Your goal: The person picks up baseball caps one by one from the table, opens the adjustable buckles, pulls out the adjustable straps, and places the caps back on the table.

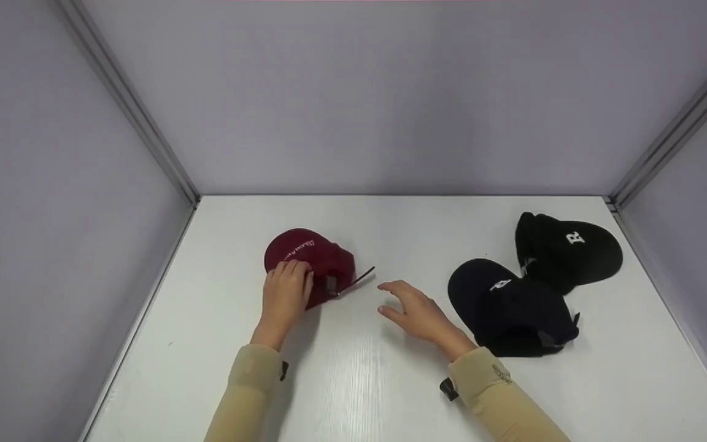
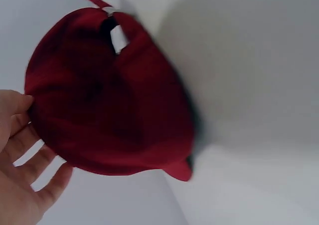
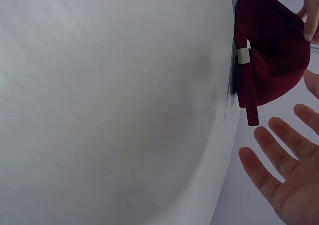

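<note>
A dark red baseball cap (image 1: pixel 336 264) with white lettering sits at the left middle of the table. My left hand (image 1: pixel 287 291) pinches its edge, thumb and fingers on either side of the rim in the left wrist view (image 2: pixel 25 170). There the hollow inside of the cap (image 2: pixel 89 95) shows, along with its back strap and metal buckle. My right hand (image 1: pixel 418 313) hovers to the right of the cap, fingers spread and holding nothing. In the right wrist view, the loose strap end (image 3: pixel 252 112) hangs close to the right hand's fingers (image 3: pixel 271 147), apart from them.
A navy cap (image 1: pixel 513 307) with a small white emblem lies to the right of my right hand. Behind it is a black cap (image 1: pixel 587 252) with a white R; the two touch or overlap. Grey panels (image 1: pixel 341 98) enclose the white table (image 1: pixel 353 393) at the back and sides.
</note>
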`<state>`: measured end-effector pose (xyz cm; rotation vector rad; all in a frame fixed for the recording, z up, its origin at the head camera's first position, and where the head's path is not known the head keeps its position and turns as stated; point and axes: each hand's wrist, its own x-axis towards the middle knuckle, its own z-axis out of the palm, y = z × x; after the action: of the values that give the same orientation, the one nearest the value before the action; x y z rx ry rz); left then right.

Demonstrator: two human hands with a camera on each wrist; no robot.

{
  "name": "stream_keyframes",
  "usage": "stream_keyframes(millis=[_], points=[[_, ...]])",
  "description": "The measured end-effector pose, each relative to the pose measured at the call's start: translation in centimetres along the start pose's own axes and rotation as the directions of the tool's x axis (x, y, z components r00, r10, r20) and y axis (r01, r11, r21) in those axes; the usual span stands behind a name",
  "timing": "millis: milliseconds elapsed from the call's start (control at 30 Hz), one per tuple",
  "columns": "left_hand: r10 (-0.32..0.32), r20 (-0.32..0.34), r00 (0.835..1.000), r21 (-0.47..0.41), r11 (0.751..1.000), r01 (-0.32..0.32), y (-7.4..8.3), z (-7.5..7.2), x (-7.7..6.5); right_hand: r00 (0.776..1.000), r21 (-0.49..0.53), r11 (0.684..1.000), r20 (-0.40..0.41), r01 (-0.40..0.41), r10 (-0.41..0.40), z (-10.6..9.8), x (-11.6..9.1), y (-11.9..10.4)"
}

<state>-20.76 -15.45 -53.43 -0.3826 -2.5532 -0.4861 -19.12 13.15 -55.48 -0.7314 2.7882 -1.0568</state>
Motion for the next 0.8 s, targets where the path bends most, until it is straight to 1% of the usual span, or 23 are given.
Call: stream_keyframes(millis=[100,233,300,367,467,567,700,800], points=[[-0.004,0.053,0.999,-0.057,0.998,0.007,1.0,-0.6,0.3,0.999,-0.010,1.000,-0.022,0.025,-0.025,0.1,0.0,-0.1],[0.022,0.099,0.995,-0.112,0.994,-0.010,2.1,-1.3,0.6,0.992,-0.039,0.996,-0.085,0.086,-0.089,0.2,0.2,-0.2],[0.043,0.115,0.992,-0.138,0.990,-0.027,2.6,-1.7,0.8,0.982,-0.055,0.990,-0.135,0.126,-0.132,0.2,0.4,-0.3],[0.068,0.128,0.989,-0.160,0.986,-0.047,3.1,-2.0,0.9,0.966,-0.068,0.984,-0.188,0.166,-0.176,0.2,0.7,-0.4],[0.102,0.152,0.983,-0.188,0.980,-0.072,3.9,-2.6,1.2,0.945,-0.091,0.974,-0.240,0.207,-0.223,-0.1,1.0,-0.6],[0.127,0.174,0.977,-0.214,0.973,-0.088,4.7,-3.2,1.4,0.938,-0.102,0.972,-0.258,0.213,-0.233,-0.5,1.1,-0.8],[0.144,0.198,0.970,-0.260,0.961,-0.089,5.3,-3.7,1.6,0.932,-0.106,0.971,-0.276,0.213,-0.235,-1.0,1.1,-1.2],[0.145,0.220,0.965,-0.297,0.952,-0.075,5.5,-4.0,1.7,0.910,-0.119,0.960,-0.307,0.253,-0.277,-1.2,1.4,-1.2]])
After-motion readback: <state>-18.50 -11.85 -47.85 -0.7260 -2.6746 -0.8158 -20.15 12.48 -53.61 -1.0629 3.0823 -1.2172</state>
